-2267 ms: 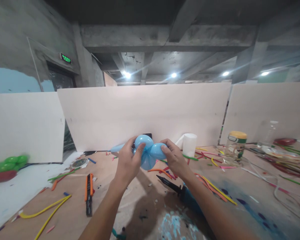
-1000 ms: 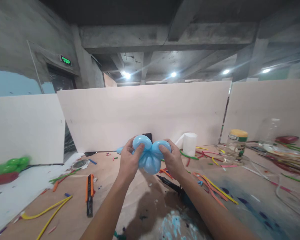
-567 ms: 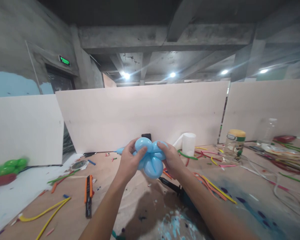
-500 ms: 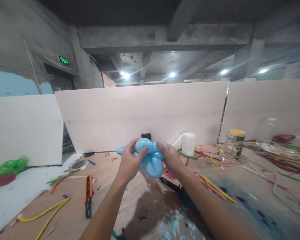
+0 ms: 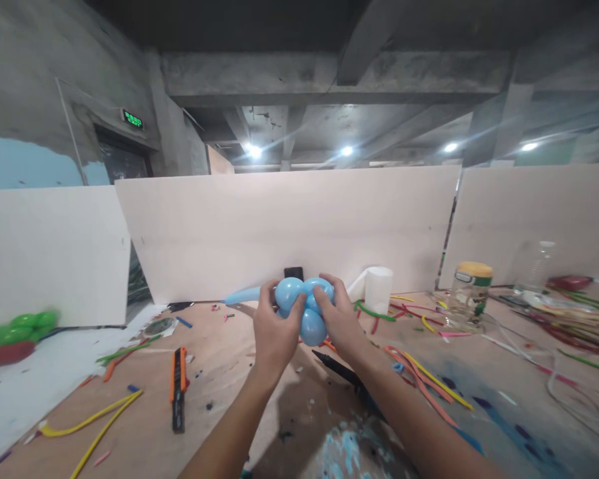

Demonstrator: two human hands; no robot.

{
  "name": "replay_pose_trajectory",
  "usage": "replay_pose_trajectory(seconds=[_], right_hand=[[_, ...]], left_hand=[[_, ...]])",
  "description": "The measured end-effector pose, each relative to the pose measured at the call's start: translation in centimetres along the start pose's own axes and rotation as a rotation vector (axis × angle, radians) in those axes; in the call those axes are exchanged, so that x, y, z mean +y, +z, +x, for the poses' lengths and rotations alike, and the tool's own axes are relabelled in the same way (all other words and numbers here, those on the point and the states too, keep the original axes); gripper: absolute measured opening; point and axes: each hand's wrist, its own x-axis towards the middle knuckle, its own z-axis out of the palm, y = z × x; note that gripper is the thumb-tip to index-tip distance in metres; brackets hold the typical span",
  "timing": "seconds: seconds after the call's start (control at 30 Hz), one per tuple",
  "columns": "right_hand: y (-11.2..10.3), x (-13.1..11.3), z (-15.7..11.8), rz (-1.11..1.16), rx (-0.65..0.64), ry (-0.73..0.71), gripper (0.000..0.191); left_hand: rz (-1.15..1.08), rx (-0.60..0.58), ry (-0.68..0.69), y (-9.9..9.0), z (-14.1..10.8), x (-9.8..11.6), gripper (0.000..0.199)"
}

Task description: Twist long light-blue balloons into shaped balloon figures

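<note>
A light blue twisted balloon (image 5: 313, 327) with several round bubbles is held above the table between both my hands. My left hand (image 5: 275, 326) grips its left bubbles, the thumb pressed on the front. My right hand (image 5: 340, 319) closes on the bubbles at the right, thumb at the front and fingers behind. From behind my left hand a long, thin blue balloon tail points left. Beneath my right forearm lies a black-nozzled tool (image 5: 337, 366), partly hidden, which looks like a hand pump. The rear of the balloon cannot be seen.
An orange and black utility knife (image 5: 178, 389) lies left, near a yellow uninflated balloon (image 5: 97, 414). Behind stand a white paper roll (image 5: 378, 291) and a dark phone-like object (image 5: 293, 273). To the right are a yellow-lidded jar (image 5: 472, 293), a clear bottle (image 5: 538, 266) and scattered balloons. White boards close off the back.
The balloon has turned in my hands, its front bubble now smaller in view and its tail showing longer at left. My left hand has shifted slightly right; the view has tilted a little.
</note>
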Motion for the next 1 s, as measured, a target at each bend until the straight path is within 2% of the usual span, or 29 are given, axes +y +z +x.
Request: replay_pose_trajectory(seconds=[0.13,0.23,0.33,0.4,0.47,0.57,0.67,0.83,1.0], right_hand=[[1.6,0.3,-0.8,0.053,0.129,0.055,0.064],[3.0,1.0,-1.3,0.156,0.181,0.068,0.064],[3.2,1.8,-1.1,0.121,0.236,-0.043,0.061],[2.6,2.1,-0.5,0.069,0.260,-0.109,0.056],[1.6,2.1,0.2,0.059,0.223,-0.149,0.053],[0.0,1.6,0.9,0.123,0.036,-0.187,0.050],[-0.9,0.9,1.1,0.167,-0.101,-0.195,0.048],[-0.8,1.0,1.1,0.174,-0.139,-0.165,0.048],[-0.3,1.3,1.1,0.305,-0.160,-0.017,0.044]], left_hand=[[0.116,0.096,0.115,0.8,-0.5,-0.6,0.042],[0.150,0.162,0.140,1.3,-0.9,-0.8,0.043],[0.132,0.141,0.121,1.3,-0.9,-0.6,0.043],[0.065,0.062,0.081,0.9,-0.4,-0.4,0.043],[-0.065,-0.041,0.026,0.3,0.3,-0.1,0.043],[-0.271,-0.187,-0.037,-0.7,1.5,0.4,0.044],[-0.358,-0.290,-0.061,-1.5,2.2,0.6,0.043],[-0.388,-0.310,-0.073,-1.6,2.5,0.1,0.044],[-0.349,-0.255,-0.026,-1.5,2.6,-0.1,0.043]])
